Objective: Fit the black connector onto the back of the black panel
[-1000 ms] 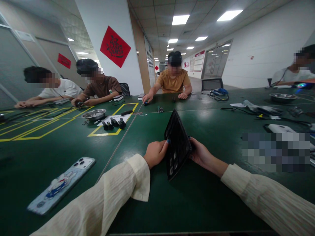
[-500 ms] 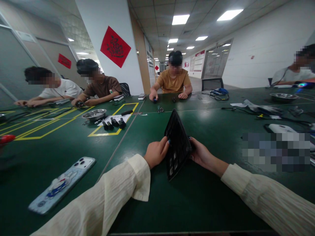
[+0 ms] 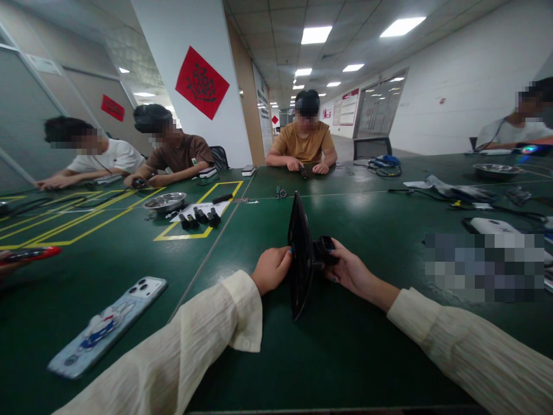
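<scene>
A flat black panel (image 3: pixel 301 259) stands on edge above the green table, seen nearly side-on. From its right face juts a short black knob-like mount (image 3: pixel 325 251). My left hand (image 3: pixel 273 270) pinches the panel's left face near the middle, thumb uppermost. My right hand (image 3: pixel 352 270) is closed around the black mount, its fingertips partly hidden behind it. The panel's lower corner hangs close to the table; whether it touches I cannot tell.
A phone in a light blue cartoon case (image 3: pixel 108 327) lies at left. Beyond it are a metal bowl (image 3: pixel 165 202) and several black cylindrical parts (image 3: pixel 199 217) on paper. A red-and-black tool (image 3: pixel 37 253) is at the left edge. Cables (image 3: pixel 458 202) lie right. Other people sit around the table (image 3: pixel 242 380).
The panel has turned more edge-on, bringing the mount on its right into view. The red-tipped tool at left has come further in. The person opposite has moved a hand toward the middle.
</scene>
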Motion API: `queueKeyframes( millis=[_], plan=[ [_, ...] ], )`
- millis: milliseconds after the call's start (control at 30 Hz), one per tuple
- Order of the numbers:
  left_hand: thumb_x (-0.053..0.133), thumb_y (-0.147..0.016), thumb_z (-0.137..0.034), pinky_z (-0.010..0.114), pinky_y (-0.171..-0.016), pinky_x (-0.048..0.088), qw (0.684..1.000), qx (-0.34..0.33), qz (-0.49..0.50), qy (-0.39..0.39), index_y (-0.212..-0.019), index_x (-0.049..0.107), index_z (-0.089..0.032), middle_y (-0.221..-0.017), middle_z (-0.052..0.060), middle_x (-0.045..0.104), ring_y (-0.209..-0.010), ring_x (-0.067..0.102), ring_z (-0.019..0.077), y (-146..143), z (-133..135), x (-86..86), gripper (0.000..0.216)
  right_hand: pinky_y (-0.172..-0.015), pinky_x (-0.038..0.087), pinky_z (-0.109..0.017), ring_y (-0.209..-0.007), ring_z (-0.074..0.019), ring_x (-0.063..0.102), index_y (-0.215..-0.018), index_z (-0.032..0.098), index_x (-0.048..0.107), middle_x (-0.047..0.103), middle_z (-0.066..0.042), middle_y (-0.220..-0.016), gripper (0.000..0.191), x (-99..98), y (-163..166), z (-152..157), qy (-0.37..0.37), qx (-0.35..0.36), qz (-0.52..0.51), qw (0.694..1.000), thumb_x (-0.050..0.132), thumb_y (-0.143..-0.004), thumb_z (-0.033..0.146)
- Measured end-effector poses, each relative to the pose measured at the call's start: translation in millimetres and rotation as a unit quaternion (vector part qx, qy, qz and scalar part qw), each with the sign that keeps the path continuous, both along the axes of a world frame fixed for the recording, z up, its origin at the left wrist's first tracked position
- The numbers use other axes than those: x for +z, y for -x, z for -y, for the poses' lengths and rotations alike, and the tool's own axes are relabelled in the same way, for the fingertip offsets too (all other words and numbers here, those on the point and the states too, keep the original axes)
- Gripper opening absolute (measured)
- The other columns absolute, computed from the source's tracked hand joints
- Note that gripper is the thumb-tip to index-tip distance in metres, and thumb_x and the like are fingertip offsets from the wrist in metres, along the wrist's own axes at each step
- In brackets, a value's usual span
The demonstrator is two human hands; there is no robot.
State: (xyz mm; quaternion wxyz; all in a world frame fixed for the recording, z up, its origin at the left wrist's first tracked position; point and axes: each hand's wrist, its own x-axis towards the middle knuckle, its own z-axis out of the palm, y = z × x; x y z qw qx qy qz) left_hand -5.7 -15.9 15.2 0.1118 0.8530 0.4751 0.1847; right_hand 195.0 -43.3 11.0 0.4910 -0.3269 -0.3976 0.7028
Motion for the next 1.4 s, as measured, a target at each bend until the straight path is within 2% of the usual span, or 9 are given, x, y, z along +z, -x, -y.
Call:
queueKeyframes(
  millis=[100,233,500,667,833,967,1200,1400],
  plan=[
    [0.017,-0.091,-0.037,0.025,-0.06,0.038,1.0,0.026,-0.01,-0.005,-0.07,0.056,-0.016,-0.066,0.006,0.06,-0.065,0.058,0.0176,-0.9,1.1,0.2,0.049,-0.037,0.028,-0.019,-0.055,-0.0123,0.052,-0.098,0.024,0.042,0.055,0.001,-0.071,0.033,-0.4,0.5,0.3,-0.011,0.0,0.007,1.0,0.054,-0.068,0.027],
    [0.019,-0.092,-0.034,0.027,-0.061,0.038,0.997,0.064,-0.035,-0.025,-0.08,0.058,-0.016,-0.073,0.009,0.064,-0.069,0.06,0.02,-2.6,3.6,1.5,0.045,-0.036,0.028,-0.019,-0.055,-0.0121,0.052,-0.099,0.024,0.042,0.055,0.001,-0.072,0.035,-1.5,0.9,0.6,-0.017,-0.001,0.012,1.0,0.055,-0.067,0.028],
    [0.016,-0.093,-0.036,0.026,-0.062,0.038,0.998,0.038,-0.051,-0.03,-0.083,0.056,-0.017,-0.075,0.007,0.064,-0.072,0.061,0.0201,-1.1,2.5,1.4,0.045,-0.036,0.028,-0.019,-0.053,-0.0123,0.051,-0.094,0.024,0.043,0.055,0.002,-0.067,0.028,-4.8,0.5,-0.7,-0.02,-0.009,0.017,1.0,0.054,-0.069,0.029],
    [0.023,-0.09,-0.035,0.026,-0.061,0.036,0.996,0.025,-0.07,-0.039,-0.083,0.055,-0.018,-0.073,0.006,0.062,-0.071,0.06,0.0202,0.8,2.2,-0.2,0.038,-0.037,0.029,-0.019,-0.053,-0.0117,0.05,-0.094,0.024,0.043,0.054,0.002,-0.067,0.026,-3.2,0.9,-0.2,-0.004,-0.018,0.018,1.0,0.053,-0.07,0.029],
    [0.012,-0.093,-0.041,0.025,-0.058,0.033,0.998,0.029,-0.045,-0.027,-0.069,0.056,-0.018,-0.065,0.005,0.06,-0.065,0.058,0.0183,0.3,1.5,-1.9,0.055,-0.037,0.028,-0.019,-0.052,-0.0115,0.05,-0.094,0.024,0.044,0.054,0.002,-0.068,0.027,-1.3,1.6,0.4,0.0,-0.019,0.02,1.0,0.053,-0.07,0.029],
    [0.016,-0.093,-0.042,0.025,-0.057,0.032,0.997,0.058,-0.024,-0.039,-0.074,0.056,-0.018,-0.067,0.004,0.06,-0.064,0.057,0.0175,-1.9,1.5,-1.1,0.051,-0.036,0.029,-0.019,-0.053,-0.0114,0.051,-0.095,0.024,0.044,0.054,0.002,-0.069,0.028,-1.7,1.3,-0.1,-0.002,-0.017,0.019,1.0,0.053,-0.069,0.028],
    [0.014,-0.092,-0.044,0.024,-0.056,0.033,0.999,0.046,-0.001,0.003,-0.069,0.057,-0.017,-0.06,0.003,0.057,-0.06,0.054,0.0154,-2.6,1.8,1.8,0.056,-0.036,0.028,-0.019,-0.052,-0.0115,0.051,-0.094,0.023,0.044,0.054,0.002,-0.069,0.026,-2.7,1.1,-0.1,0.0,-0.021,0.023,1.0,0.053,-0.07,0.027],
    [0.023,-0.09,-0.037,0.025,-0.059,0.033,0.999,0.031,-0.022,-0.02,-0.071,0.057,-0.016,-0.066,0.004,0.06,-0.065,0.056,0.0172,-1.2,2.2,1.4,0.044,-0.037,0.028,-0.019,-0.053,-0.0116,0.051,-0.095,0.024,0.044,0.055,0.001,-0.071,0.027,-2.0,1.1,0.5,0.003,-0.02,0.022,1.0,0.053,-0.07,0.027]
  ],
)
